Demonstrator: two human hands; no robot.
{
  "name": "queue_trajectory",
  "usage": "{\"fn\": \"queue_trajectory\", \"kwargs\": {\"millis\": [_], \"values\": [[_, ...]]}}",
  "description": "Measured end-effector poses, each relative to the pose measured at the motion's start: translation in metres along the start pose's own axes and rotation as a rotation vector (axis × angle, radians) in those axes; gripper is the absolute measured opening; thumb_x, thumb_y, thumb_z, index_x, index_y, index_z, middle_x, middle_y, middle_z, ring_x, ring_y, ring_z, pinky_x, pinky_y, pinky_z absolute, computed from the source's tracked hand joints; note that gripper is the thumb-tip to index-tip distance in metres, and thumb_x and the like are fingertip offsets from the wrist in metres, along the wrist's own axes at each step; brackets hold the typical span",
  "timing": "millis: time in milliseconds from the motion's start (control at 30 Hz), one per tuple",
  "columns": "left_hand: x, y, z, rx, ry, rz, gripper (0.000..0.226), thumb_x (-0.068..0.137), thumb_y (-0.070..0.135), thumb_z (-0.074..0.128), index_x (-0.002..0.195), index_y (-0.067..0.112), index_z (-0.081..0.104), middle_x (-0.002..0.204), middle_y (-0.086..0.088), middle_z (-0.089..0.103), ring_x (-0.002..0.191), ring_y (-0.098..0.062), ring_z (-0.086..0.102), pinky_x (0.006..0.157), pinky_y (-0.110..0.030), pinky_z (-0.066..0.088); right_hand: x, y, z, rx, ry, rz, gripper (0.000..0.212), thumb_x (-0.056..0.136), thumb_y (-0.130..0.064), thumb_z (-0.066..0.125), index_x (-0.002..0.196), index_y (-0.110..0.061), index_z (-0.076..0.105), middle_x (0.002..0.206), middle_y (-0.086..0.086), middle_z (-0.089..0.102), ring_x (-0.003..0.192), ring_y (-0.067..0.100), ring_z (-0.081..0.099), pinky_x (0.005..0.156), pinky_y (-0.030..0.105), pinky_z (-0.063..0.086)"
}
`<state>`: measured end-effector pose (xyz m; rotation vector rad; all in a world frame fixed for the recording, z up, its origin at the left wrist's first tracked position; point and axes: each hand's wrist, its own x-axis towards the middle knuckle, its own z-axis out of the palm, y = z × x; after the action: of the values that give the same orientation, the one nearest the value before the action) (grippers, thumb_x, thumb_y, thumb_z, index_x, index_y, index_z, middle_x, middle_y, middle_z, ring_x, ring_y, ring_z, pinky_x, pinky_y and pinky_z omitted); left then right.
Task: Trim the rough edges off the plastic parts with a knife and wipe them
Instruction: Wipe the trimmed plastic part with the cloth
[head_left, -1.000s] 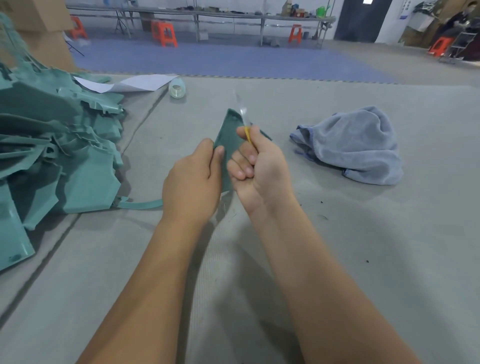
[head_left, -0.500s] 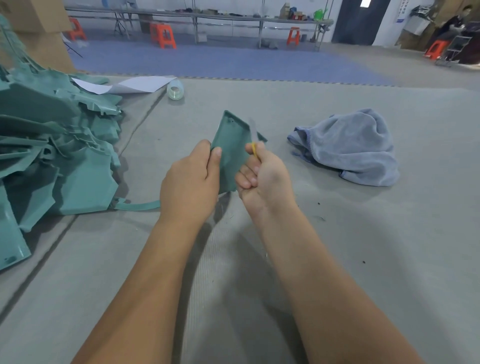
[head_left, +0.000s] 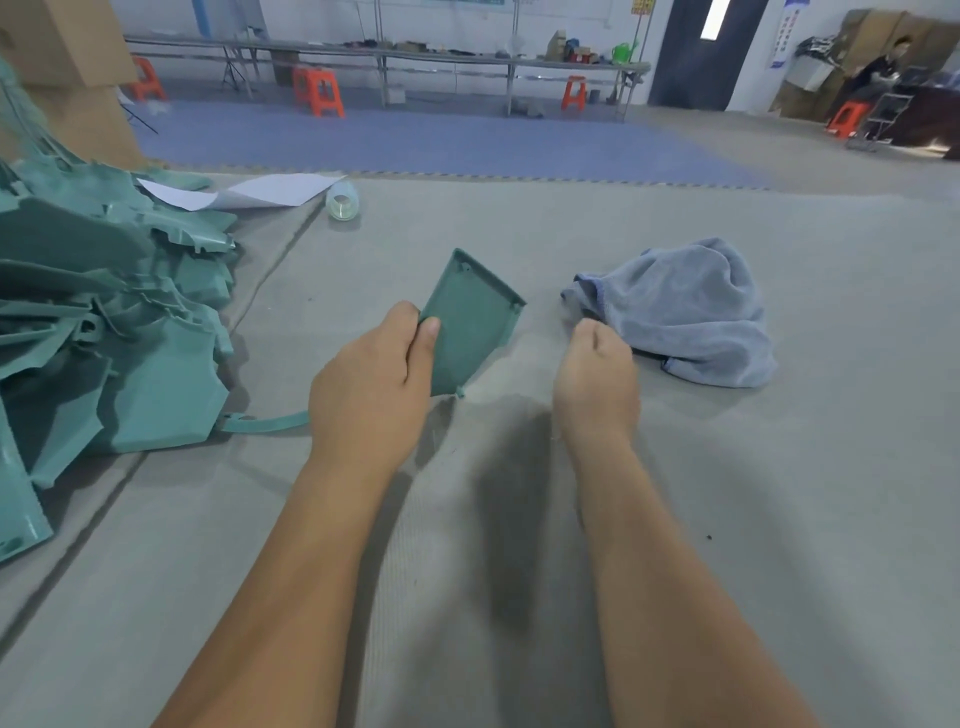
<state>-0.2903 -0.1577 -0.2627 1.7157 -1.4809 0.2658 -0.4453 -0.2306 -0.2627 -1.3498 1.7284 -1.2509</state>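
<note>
Knife work looks finished on the green plastic part (head_left: 470, 317): the right hand (head_left: 597, 371) has drawn away toward the grey cloth (head_left: 691, 306), fingers curled, blade unseen. Left hand (head_left: 371, 384) still pinches the part, left of the cloth; wiping seems next.

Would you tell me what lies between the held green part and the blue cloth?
In the head view, only bare grey mat separates the green part from the blue cloth.
</note>
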Motion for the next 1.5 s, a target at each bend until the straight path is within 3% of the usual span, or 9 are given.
{"fn": "queue_trajectory", "kwargs": {"millis": [133,267,400,533,700,967,1167,1333,1500], "values": [[0.000,0.000,0.002,0.023,0.038,0.011,0.025,0.099,0.036,0.031,0.084,0.018,0.039,0.066,0.006,0.043,0.056,-0.019,0.041,0.048,-0.031,0.023,0.004,0.014,0.009,-0.666,-0.131,-0.185,0.044,0.101,-0.042,0.032,0.115,-0.023,0.068,0.126,0.012,0.047,0.118,0.031,0.036,0.099,0.040,0.028],[-0.001,-0.001,0.013,0.035,-0.178,0.033,0.030,0.097,0.029,0.038,0.120,0.014,0.051,0.102,-0.011,0.055,0.088,-0.034,0.053,0.072,-0.043,0.044,0.012,0.010,0.005,-0.520,0.023,-0.172,0.031,0.095,-0.034,0.046,0.119,-0.029,0.065,0.134,0.005,0.043,0.125,0.028,0.032,0.102,0.039,0.022],[-0.007,-0.007,0.027,0.241,-0.483,0.094,0.053,0.092,0.049,0.045,0.141,0.030,0.038,0.136,0.002,0.041,0.120,-0.025,0.042,0.097,-0.040,0.037,0.038,0.005,-0.018,-0.539,0.211,-0.125,0.053,0.084,-0.015,0.058,0.136,-0.026,0.049,0.148,0.010,0.029,0.133,0.033,0.029,0.106,0.042,0.023],[-0.004,-0.008,0.028,0.188,-0.516,0.100,0.067,0.086,0.059,0.048,0.146,0.034,0.031,0.148,0.003,0.029,0.131,-0.021,0.035,0.106,-0.038,0.029,0.059,0.023,-0.041,-0.695,0.162,-0.023,0.068,0.085,-0.010,0.057,0.148,-0.023,0.032,0.156,0.014,0.021,0.140,0.036,0.022,0.112,0.048,0.018],[0.007,-0.019,0.004,0.398,-0.479,-0.014,0.056,0.085,0.049,0.050,0.136,0.031,0.040,0.130,-0.003,0.053,0.118,-0.028,0.046,0.096,-0.038,0.034,0.063,0.044,-0.047,-0.786,0.260,-0.082,0.022,0.092,-0.015,0.054,0.113,-0.012,0.062,0.127,0.013,0.051,0.122,0.034,0.039,0.098,0.043,0.027],[0.017,-0.058,-0.041,0.428,-0.765,-0.344,0.029,0.080,0.053,0.063,0.089,0.026,0.062,0.093,0.005,0.065,0.088,-0.020,0.059,0.079,-0.031,0.047,0.051,0.004,-0.048,-0.311,0.570,-0.358,0.011,0.094,-0.020,0.047,0.098,-0.017,0.057,0.095,0.006,0.062,0.094,0.029,0.055,0.079,0.033,0.030],[0.020,-0.036,-0.013,0.130,-0.666,-0.385,0.026,0.093,0.026,0.056,0.071,0.012,0.061,0.077,-0.015,0.065,0.067,-0.026,0.060,0.055,-0.028,0.038,-0.010,-0.044,-0.008,0.438,0.311,-0.555,0.016,0.090,-0.016,0.048,0.083,-0.030,0.043,0.065,-0.018,0.049,0.063,-0.006,0.048,0.063,0.008,0.036],[0.037,-0.018,0.008,-0.722,-0.478,-0.850,0.019,0.089,-0.004,0.051,0.076,0.004,0.062,0.069,-0.019,0.061,0.047,-0.022,0.058,0.043,-0.022,0.046,-0.050,-0.023,0.029,0.532,-0.214,-0.267,0.029,0.089,-0.001,0.057,0.070,-0.022,0.050,0.050,-0.018,0.046,0.054,-0.002,0.042,0.060,0.014,0.037],[0.058,-0.012,0.024,-0.756,-0.342,-0.840,0.043,0.095,-0.011,0.037,0.055,0.003,0.047,0.029,0.004,0.046,0.042,-0.009,0.050,0.043,-0.008,0.038,-0.038,-0.029,0.024,0.488,-0.762,0.077,0.027,0.082,-0.018,0.063,0.056,-0.017,0.064,0.055,0.000,0.054,0.051,0.010,0.050,0.052,0.020,0.045]]}}
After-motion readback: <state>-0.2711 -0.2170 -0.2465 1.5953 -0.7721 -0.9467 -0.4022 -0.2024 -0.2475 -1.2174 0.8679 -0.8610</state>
